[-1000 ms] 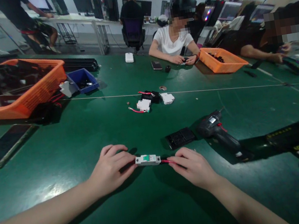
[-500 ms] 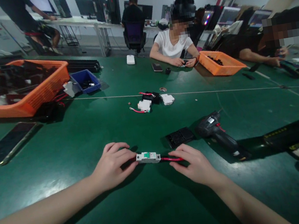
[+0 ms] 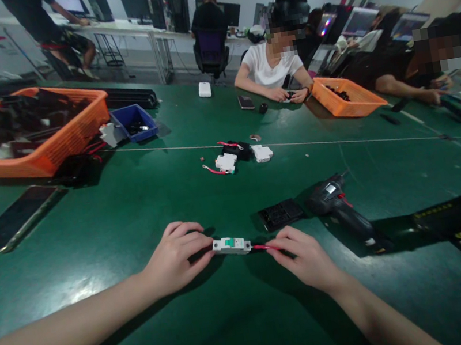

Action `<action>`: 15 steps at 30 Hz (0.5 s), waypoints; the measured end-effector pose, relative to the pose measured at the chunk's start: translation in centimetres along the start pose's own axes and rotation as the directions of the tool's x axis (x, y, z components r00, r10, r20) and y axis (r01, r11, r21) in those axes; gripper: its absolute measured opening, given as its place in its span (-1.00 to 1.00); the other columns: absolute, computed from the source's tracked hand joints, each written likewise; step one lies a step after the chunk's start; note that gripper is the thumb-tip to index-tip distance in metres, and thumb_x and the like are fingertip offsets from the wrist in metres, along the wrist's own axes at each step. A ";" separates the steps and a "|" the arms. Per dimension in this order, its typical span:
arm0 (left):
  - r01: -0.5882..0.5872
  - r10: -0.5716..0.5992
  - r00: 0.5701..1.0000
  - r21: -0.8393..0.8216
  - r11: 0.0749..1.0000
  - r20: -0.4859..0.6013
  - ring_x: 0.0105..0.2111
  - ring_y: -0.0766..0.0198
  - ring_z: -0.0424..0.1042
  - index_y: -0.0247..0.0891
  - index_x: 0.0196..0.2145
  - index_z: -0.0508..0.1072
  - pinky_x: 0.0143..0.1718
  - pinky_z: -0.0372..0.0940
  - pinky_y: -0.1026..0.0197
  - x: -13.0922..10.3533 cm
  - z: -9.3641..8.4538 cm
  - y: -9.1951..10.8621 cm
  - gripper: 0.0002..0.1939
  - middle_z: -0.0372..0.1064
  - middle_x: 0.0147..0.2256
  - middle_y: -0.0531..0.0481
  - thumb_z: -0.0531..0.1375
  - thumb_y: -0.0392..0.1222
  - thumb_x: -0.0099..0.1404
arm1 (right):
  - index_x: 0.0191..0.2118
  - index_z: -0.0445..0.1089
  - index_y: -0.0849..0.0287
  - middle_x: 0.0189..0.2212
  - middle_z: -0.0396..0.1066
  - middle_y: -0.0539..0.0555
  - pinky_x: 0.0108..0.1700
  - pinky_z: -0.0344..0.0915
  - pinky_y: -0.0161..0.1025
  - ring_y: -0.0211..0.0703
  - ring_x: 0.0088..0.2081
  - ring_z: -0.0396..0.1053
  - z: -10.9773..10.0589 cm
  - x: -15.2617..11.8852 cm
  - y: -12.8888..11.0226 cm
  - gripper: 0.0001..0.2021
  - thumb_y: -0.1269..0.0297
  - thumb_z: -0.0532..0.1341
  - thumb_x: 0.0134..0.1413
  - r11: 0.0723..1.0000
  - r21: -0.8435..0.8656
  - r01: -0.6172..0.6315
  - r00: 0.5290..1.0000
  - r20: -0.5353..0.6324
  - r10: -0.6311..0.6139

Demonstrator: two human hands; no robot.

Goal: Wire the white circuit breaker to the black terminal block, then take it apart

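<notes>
A white circuit breaker with a green switch (image 3: 231,246) lies in front of me on the green table. My left hand (image 3: 182,252) is closed at its left end, thumb and fingertips against the housing. From the breaker's right end comes a short red wire (image 3: 260,247). My right hand (image 3: 302,254) pinches this wire between thumb and fingers, hiding its far end. Beyond my right hand lies a flat black plastic part (image 3: 281,214), with a black cordless screwdriver (image 3: 344,210) to its right.
More white breakers (image 3: 226,163) with red leads lie farther back. On the left are a phone (image 3: 12,218), an orange basket of black parts (image 3: 36,162) and a blue bin (image 3: 143,132). A co-worker (image 3: 273,69) sits across the table beside another orange basket (image 3: 347,107).
My right hand's fingers have closed onto the red wire; they were more spread before. The view has shifted slightly. My left hand stays at the breaker's left end.
</notes>
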State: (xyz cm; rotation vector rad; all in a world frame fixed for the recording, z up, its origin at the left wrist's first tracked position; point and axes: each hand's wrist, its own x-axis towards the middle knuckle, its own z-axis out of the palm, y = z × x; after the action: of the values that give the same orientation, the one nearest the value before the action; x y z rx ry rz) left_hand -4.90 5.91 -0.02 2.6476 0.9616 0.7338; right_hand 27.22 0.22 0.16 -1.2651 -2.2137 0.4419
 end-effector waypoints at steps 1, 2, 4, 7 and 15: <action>0.004 -0.004 1.000 -0.006 1.000 0.001 -0.01 0.15 0.40 -0.10 -0.12 0.52 0.01 0.14 0.03 0.0 0.0 0.0 -0.83 0.54 -0.20 0.05 0.20 -0.17 0.34 | -0.14 0.52 0.12 -0.32 0.42 0.07 -0.33 0.30 -0.25 -0.19 -0.31 0.39 0.1 0.0 0.0 -0.86 0.31 0.20 0.28 1.000 0.006 -0.004 1.000 -0.001 0.004; 0.008 -0.008 1.000 -0.012 1.000 0.004 -0.01 0.15 0.40 -0.10 -0.12 0.53 0.01 0.15 0.03 0.1 0.0 0.1 -0.83 0.55 -0.20 0.04 0.20 -0.17 0.35 | -0.14 0.52 0.12 -0.32 0.41 0.07 -0.33 0.30 -0.25 -0.20 -0.31 0.39 0.2 0.0 0.0 -0.85 0.31 0.20 0.29 1.000 0.012 -0.007 1.000 -0.001 0.007; 0.017 -0.016 1.000 -0.026 1.000 0.012 -0.01 0.15 0.41 -0.10 -0.12 0.53 0.02 0.15 0.02 0.2 -0.1 0.1 -0.83 0.55 -0.19 0.03 0.19 -0.17 0.36 | -0.14 0.51 0.12 -0.33 0.41 0.07 -0.35 0.30 -0.26 -0.20 -0.33 0.39 0.4 0.0 0.0 -0.85 0.32 0.19 0.29 1.000 0.026 -0.007 1.000 0.002 0.007; 0.028 -0.026 0.999 -0.061 0.998 0.040 0.01 0.14 0.40 -0.11 -0.09 0.53 0.00 0.19 0.03 0.2 -0.1 0.1 -0.81 0.55 -0.18 0.01 0.17 -0.17 0.37 | -0.14 0.51 0.14 -0.34 0.42 0.07 -0.36 0.31 -0.25 -0.20 -0.34 0.38 0.6 0.0 0.1 -0.86 0.33 0.19 0.29 0.999 0.038 0.016 1.000 -0.004 -0.016; 0.013 -0.006 0.998 -0.108 0.994 0.065 0.01 0.14 0.40 -0.11 -0.06 0.52 -0.05 0.24 0.05 0.4 0.0 -0.3 -0.79 0.56 -0.19 0.01 0.18 -0.18 0.37 | -0.11 0.50 0.18 -0.35 0.48 0.09 -0.35 0.31 -0.21 -0.16 -0.34 0.38 0.0 0.3 -0.1 -0.85 0.38 0.19 0.29 0.981 -0.079 0.178 0.983 -0.030 -0.181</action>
State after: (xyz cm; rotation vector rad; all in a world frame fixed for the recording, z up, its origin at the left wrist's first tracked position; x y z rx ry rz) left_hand -4.81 6.36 0.02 2.5549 0.8905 0.6742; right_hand 26.95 0.44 0.30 -1.0887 -2.3074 0.2646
